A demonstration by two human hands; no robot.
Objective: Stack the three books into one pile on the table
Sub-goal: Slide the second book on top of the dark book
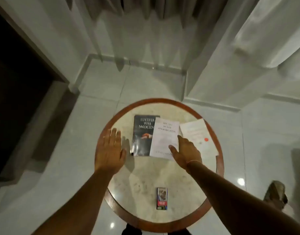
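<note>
Your left hand point(110, 150) hovers open beside the black book point(142, 133) while your right hand point(186, 153) touches the white book point(164, 138) overlapping it, grip untellable, so a careless slide could knock the third book point(196, 133) off the table point(145, 175).

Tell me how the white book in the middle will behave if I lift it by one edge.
The white book looks thin and soft-covered, so it would probably flex and feel light. It lies partly over the black book, so a push likely slides it rather than tips it.
</note>
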